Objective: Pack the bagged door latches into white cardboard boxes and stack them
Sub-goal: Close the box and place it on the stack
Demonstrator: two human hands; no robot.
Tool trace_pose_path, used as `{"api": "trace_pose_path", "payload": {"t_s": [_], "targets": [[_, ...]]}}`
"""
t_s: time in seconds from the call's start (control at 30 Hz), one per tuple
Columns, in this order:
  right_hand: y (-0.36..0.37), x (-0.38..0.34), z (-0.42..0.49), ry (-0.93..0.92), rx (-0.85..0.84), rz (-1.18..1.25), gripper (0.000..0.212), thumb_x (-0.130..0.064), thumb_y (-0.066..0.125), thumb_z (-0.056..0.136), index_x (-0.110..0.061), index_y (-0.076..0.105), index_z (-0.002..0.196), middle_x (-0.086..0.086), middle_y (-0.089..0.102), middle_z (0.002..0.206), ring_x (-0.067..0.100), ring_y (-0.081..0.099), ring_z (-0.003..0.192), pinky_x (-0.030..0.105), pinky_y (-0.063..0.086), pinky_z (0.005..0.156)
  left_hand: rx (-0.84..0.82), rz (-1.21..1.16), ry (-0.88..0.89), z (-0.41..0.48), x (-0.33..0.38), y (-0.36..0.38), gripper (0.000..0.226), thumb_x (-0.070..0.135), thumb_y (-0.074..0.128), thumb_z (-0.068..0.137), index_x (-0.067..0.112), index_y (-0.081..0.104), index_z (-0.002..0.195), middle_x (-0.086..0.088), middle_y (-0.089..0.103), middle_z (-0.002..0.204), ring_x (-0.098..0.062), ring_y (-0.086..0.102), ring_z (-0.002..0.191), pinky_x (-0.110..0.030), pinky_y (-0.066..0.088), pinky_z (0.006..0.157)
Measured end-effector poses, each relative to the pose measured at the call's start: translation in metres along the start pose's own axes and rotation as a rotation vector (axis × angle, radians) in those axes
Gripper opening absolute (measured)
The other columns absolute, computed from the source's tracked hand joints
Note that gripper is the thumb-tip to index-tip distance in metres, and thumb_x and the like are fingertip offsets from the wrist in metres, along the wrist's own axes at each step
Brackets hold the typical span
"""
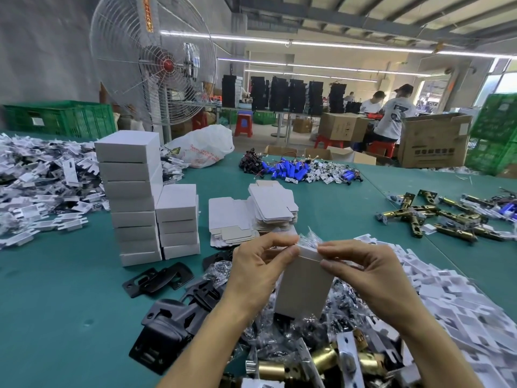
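- Nearest the person, a heap of bagged door latches (321, 359) is lying at the front of the green bench (70, 303). Brass barrels are showing through crinkled clear plastic. They are probably dense and heavy for their size, and the bags are likely slick and loose around them.
- Black plates (165, 317) are lying just left of the heap.
- Above the heap, the left hand (257, 275) and the right hand (363, 278) are holding one white cardboard box (303, 289) upright. Whether its lower end is touching the pile cannot be told.
- The fingers (330, 246) of both hands are curling in and pinching the box's top edge, where a clear bag (307, 239) is poking out of the opening.
- The thin card is probably light and easy to dent, so the side walls near the corners are looking like the safer hold. With a latch inside, the weight is likely sitting low and calling for support under the base.
- Beyond the hands, flat box blanks (268, 205) are lying in loose piles.
- Left of those, closed boxes are standing in a short stack (179, 219) beside a tall stack (131, 191). The tall one is looking apt to tip if nudged.
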State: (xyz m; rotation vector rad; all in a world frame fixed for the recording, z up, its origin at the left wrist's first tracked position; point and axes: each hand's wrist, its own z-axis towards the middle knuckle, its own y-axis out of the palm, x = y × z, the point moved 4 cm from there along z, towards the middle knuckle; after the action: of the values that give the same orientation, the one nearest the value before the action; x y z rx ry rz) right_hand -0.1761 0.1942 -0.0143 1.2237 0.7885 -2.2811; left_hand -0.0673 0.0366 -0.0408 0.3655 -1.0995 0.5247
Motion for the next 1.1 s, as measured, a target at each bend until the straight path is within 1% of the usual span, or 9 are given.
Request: {"api": "trace_pose_path", "payload": {"t_s": [0.13,0.23,0.33,0.5,0.6,0.73,0.83,0.97,1.1], "targets": [[-0.002,0.002,0.0,0.015,-0.018,-0.006,0.024,-0.022,0.078,0.067,-0.031,0.081,0.089,-0.005,0.077,0.098,0.012,0.072,0.098,0.025,0.058,0.083,-0.024,0.135,0.053,-0.001,0.001,-0.002,0.02,0.025,0.082,0.079,0.039,0.076,0.092,0.017,0.074,0.105,-0.006,0.072,0.094,-0.025,0.059,0.081],[-0.004,0.003,-0.001,0.025,-0.02,-0.006,0.023,-0.023,0.078,0.066,-0.03,0.081,0.087,-0.005,0.077,0.099,0.012,0.072,0.098,0.028,0.059,0.083,-0.045,0.302,0.108,-0.002,0.004,-0.001,0.03,0.027,0.087,0.073,0.04,0.07,0.094,0.018,0.071,0.112,-0.002,0.07,0.094,-0.021,0.059,0.078],[-0.001,0.001,-0.001,0.016,-0.03,0.002,0.023,-0.024,0.079,0.064,-0.03,0.082,0.086,-0.006,0.077,0.1,0.012,0.072,0.098,0.026,0.059,0.083,-0.039,0.303,0.11,-0.003,0.004,0.0,0.031,0.024,0.088,0.075,0.037,0.067,0.095,0.016,0.068,0.116,-0.004,0.069,0.097,-0.026,0.06,0.078],[0.006,-0.004,-0.001,-0.023,-0.072,0.027,0.026,-0.018,0.078,0.065,-0.026,0.081,0.089,-0.004,0.077,0.101,0.012,0.072,0.098,0.021,0.056,0.085,-0.115,0.277,0.163,-0.005,0.006,0.007,0.031,0.02,0.084,0.078,0.033,0.075,0.105,0.013,0.066,0.12,-0.001,0.06,0.116,-0.026,0.06,0.082],[0.004,0.0,-0.002,-0.006,-0.077,0.027,0.026,-0.018,0.078,0.065,-0.027,0.081,0.09,-0.001,0.076,0.103,0.013,0.071,0.101,0.023,0.056,0.088,-0.121,0.266,0.136,-0.004,0.003,0.008,0.027,0.025,0.082,0.079,0.029,0.076,0.105,0.012,0.067,0.117,-0.004,0.061,0.115,-0.036,0.061,0.081],[0.005,0.008,-0.002,0.032,-0.097,0.027,0.028,-0.02,0.078,0.065,-0.03,0.081,0.092,-0.001,0.074,0.11,0.011,0.069,0.107,0.026,0.055,0.092,-0.112,0.251,0.107,-0.004,0.002,0.008,0.024,0.031,0.079,0.077,0.031,0.077,0.101,0.013,0.068,0.114,-0.003,0.061,0.114,-0.036,0.061,0.082],[0.006,0.011,-0.002,0.052,-0.119,0.042,0.028,-0.02,0.077,0.069,-0.031,0.08,0.095,-0.003,0.074,0.112,0.015,0.07,0.105,0.027,0.056,0.088,-0.078,0.215,0.068,-0.002,0.001,0.007,0.019,0.022,0.08,0.082,0.032,0.077,0.097,0.013,0.069,0.112,-0.002,0.063,0.111,-0.033,0.059,0.085],[0.01,0.012,-0.004,0.137,-0.183,0.08,0.028,-0.023,0.074,0.075,-0.034,0.077,0.101,0.0,0.076,0.101,0.02,0.073,0.093,0.032,0.06,0.076,-0.077,0.081,-0.053,-0.001,-0.001,0.008,0.015,0.011,0.074,0.088,0.024,0.078,0.094,0.002,0.076,0.104,-0.014,0.07,0.102,-0.047,0.056,0.093],[0.013,0.011,-0.005,0.156,-0.149,0.1,0.028,-0.02,0.073,0.076,-0.034,0.077,0.1,0.001,0.077,0.095,0.019,0.075,0.088,0.029,0.06,0.07,-0.054,0.044,-0.067,-0.002,0.001,0.007,0.009,0.019,0.075,0.084,0.022,0.078,0.093,0.003,0.077,0.101,-0.017,0.072,0.095,-0.045,0.058,0.089]]}}
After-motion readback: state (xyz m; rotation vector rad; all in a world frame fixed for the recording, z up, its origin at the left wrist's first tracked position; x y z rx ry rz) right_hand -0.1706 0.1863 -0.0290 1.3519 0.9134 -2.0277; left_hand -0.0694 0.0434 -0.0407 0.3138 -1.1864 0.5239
